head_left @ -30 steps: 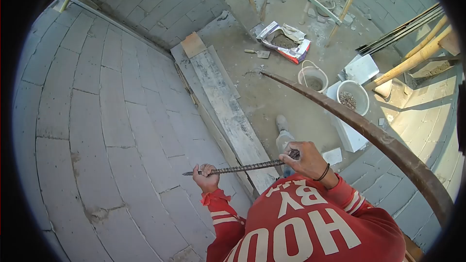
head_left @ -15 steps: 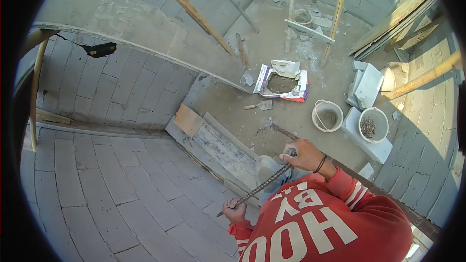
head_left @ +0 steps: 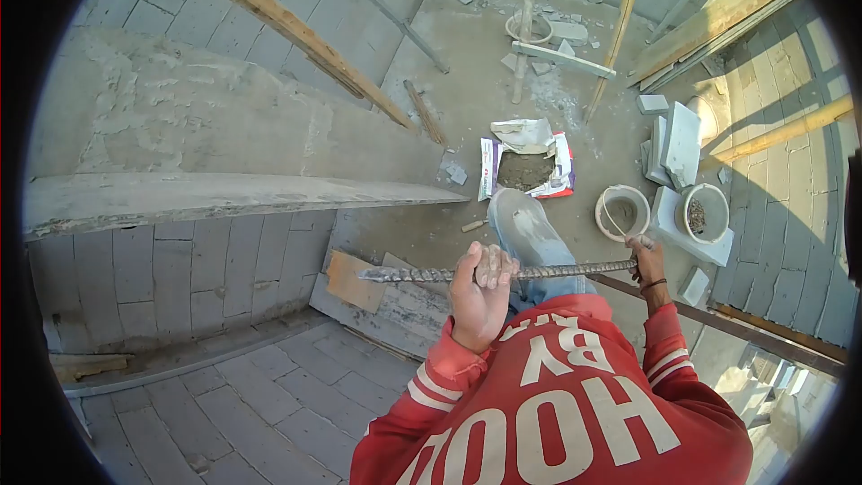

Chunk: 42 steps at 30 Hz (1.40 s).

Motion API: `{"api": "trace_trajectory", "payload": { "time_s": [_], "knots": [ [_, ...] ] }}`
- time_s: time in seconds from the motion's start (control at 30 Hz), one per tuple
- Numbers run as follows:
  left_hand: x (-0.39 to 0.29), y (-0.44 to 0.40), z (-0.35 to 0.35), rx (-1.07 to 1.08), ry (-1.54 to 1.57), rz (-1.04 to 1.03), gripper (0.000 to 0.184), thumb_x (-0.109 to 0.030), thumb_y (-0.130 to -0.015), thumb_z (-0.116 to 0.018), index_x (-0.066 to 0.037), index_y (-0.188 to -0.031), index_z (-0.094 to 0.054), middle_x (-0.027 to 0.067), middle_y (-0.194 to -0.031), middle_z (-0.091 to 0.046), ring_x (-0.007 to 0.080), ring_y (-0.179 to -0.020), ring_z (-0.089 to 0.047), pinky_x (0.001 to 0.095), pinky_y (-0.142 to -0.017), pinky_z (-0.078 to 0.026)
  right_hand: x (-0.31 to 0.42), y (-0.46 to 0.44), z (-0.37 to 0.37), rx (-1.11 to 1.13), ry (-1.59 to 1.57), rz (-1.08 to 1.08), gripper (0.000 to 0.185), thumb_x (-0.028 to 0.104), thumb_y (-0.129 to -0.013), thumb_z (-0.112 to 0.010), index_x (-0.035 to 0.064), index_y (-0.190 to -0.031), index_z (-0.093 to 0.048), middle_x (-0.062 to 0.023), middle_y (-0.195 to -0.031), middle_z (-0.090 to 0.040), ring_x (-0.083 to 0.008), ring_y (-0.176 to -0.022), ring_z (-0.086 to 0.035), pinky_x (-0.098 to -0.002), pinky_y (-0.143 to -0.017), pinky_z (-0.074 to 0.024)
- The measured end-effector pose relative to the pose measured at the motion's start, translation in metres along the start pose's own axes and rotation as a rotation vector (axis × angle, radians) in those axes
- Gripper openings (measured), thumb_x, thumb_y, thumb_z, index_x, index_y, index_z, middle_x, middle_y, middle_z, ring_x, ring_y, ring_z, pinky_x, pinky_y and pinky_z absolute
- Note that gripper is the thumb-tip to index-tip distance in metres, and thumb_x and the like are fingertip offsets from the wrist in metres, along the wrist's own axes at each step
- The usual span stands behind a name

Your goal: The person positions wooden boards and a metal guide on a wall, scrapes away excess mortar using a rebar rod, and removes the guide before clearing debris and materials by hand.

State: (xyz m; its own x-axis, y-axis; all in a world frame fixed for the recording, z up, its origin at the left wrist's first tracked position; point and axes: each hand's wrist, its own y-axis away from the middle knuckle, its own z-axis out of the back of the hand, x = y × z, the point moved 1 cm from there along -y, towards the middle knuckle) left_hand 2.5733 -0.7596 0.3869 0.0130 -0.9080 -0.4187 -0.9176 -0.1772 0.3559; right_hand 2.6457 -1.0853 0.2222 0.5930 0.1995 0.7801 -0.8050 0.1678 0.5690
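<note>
A ribbed steel rebar rod [head_left: 575, 270] lies nearly level across the front of my body, its pointed tip to the left. My left hand [head_left: 482, 295] is wrapped round it partway along, with the tip sticking out beyond the fingers. At the rod's other end, my right hand [head_left: 648, 262] grips it, close to the bucket of grey mortar [head_left: 621, 213]. Below the rod are my red sweatshirt [head_left: 557, 386] and my jeans-covered leg [head_left: 530, 232]. The leg hides most of a trowel [head_left: 473, 225], leaving its handle in sight.
An opened bag of mortar [head_left: 525, 171] lies ahead. To the right stand a bucket of rubble [head_left: 703, 214] and stacked pale blocks [head_left: 680, 145]. A plastered slab edge [head_left: 242, 193] runs along the left, near a slanting wooden prop [head_left: 296, 31]. Boards [head_left: 355, 283] lie front left.
The rod has swung from slanting to nearly level. My left hand has risen and sits farther from the tip; my right hand has moved right. A leg now reaches forward, and the view has shifted.
</note>
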Motion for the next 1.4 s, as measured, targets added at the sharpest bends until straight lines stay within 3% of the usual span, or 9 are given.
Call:
{"api": "trace_trajectory", "payload": {
  "time_s": [0.27,0.4,0.57,0.7,0.77,0.93,1.17,1.33,1.4],
  "knots": [
    [-0.009,-0.135,-0.100,0.161,-0.362,0.170,0.045,-0.030,-0.099,-0.059,-0.016,-0.061,-0.040,-0.0043,-0.056,-0.037,0.0107,-0.050,-0.035,0.0297,-0.055,-0.031,-0.023,0.002,-0.063,-0.103,-0.631,-0.291,0.018,0.022,-0.089,-0.065,0.0049,-0.096,-0.063,-0.0012,-0.079,-0.055,-0.0101,-0.050,-0.048,-0.0235,-0.037,-0.0324],
    [-0.023,-0.236,-0.090,0.100,-0.286,0.211,0.041,-0.028,-0.097,-0.060,-0.018,-0.063,-0.038,-0.0053,-0.055,-0.035,0.0089,-0.049,-0.034,0.0279,-0.052,-0.029,0.009,-0.039,-0.080,-0.045,-0.601,-0.280,0.016,0.019,-0.091,-0.064,0.0036,-0.092,-0.064,-0.0006,-0.070,-0.055,-0.0088,-0.045,-0.045,-0.0232,-0.037,-0.0337],
    [-0.064,-0.415,-0.059,-0.246,-0.078,0.122,0.034,-0.025,-0.094,-0.060,-0.019,-0.067,-0.041,-0.0068,-0.053,-0.034,0.0075,-0.046,-0.034,0.0270,-0.051,-0.030,0.144,-0.147,-0.111,0.123,-0.464,-0.154,0.018,0.018,-0.092,-0.064,0.0026,-0.082,-0.064,-0.0004,-0.056,-0.054,-0.0079,-0.041,-0.045,-0.0243,-0.036,-0.0361],
    [-0.111,-0.542,-0.035,-0.306,0.046,0.093,0.034,-0.023,-0.094,-0.059,-0.019,-0.066,-0.040,-0.0068,-0.053,-0.035,0.0081,-0.044,-0.033,0.0271,-0.050,-0.031,0.273,-0.243,-0.119,0.394,-0.278,-0.083,0.023,0.019,-0.092,-0.068,0.0022,-0.076,-0.067,-0.0047,-0.054,-0.059,-0.0114,-0.044,-0.053,-0.0249,-0.042,-0.0429],
    [-0.133,-0.579,-0.037,-0.314,0.079,0.080,0.035,-0.023,-0.094,-0.059,-0.019,-0.065,-0.039,-0.0066,-0.052,-0.034,0.0083,-0.044,-0.033,0.0275,-0.050,-0.031,0.342,-0.277,-0.129,0.636,-0.061,-0.089,0.020,0.018,-0.090,-0.071,0.0001,-0.080,-0.069,-0.0056,-0.058,-0.062,-0.0125,-0.047,-0.056,-0.0239,-0.046,-0.0451],
    [-0.173,-0.617,-0.050,-0.444,0.133,0.002,0.039,-0.022,-0.095,-0.056,-0.019,-0.061,-0.037,-0.0057,-0.052,-0.033,0.0089,-0.045,-0.034,0.0285,-0.051,-0.033,0.480,-0.340,-0.151,0.813,0.084,-0.092,0.017,0.015,-0.087,-0.072,-0.0007,-0.095,-0.070,-0.0056,-0.073,-0.068,-0.0077,-0.057,-0.059,-0.0240,-0.052,-0.0480],
    [-0.190,-0.691,-0.030,-0.551,0.431,0.094,0.039,-0.021,-0.094,-0.054,-0.017,-0.059,-0.036,-0.0040,-0.054,-0.033,0.0110,-0.045,-0.034,0.0295,-0.052,-0.036,0.587,-0.393,-0.199,0.829,0.155,0.087,0.026,0.014,-0.087,-0.072,-0.0015,-0.108,-0.070,-0.0044,-0.075,-0.068,-0.0066,-0.064,-0.061,-0.0223,-0.056,-0.0483],
    [-0.210,-0.793,-0.033,-0.677,0.467,0.211,0.039,-0.020,-0.093,-0.054,-0.017,-0.058,-0.035,-0.0044,-0.053,-0.031,0.0113,-0.044,-0.033,0.0293,-0.051,-0.035,0.629,-0.463,-0.252,0.644,0.302,0.076,0.027,0.014,-0.084,-0.075,-0.0023,-0.105,-0.071,-0.0082,-0.080,-0.071,-0.0128,-0.068,-0.066,-0.0271,-0.064,-0.0527],
    [-0.225,-0.847,-0.025,-0.421,0.535,0.237,0.038,-0.017,-0.092,-0.052,-0.018,-0.058,-0.034,-0.0042,-0.051,-0.030,0.0110,-0.041,-0.030,0.0275,-0.047,-0.035,0.654,-0.505,-0.278,0.629,0.375,0.157,0.026,0.015,-0.082,-0.075,-0.0016,-0.103,-0.072,-0.0097,-0.080,-0.072,-0.0151,-0.068,-0.067,-0.0286,-0.065,-0.0531]
  ]
}}
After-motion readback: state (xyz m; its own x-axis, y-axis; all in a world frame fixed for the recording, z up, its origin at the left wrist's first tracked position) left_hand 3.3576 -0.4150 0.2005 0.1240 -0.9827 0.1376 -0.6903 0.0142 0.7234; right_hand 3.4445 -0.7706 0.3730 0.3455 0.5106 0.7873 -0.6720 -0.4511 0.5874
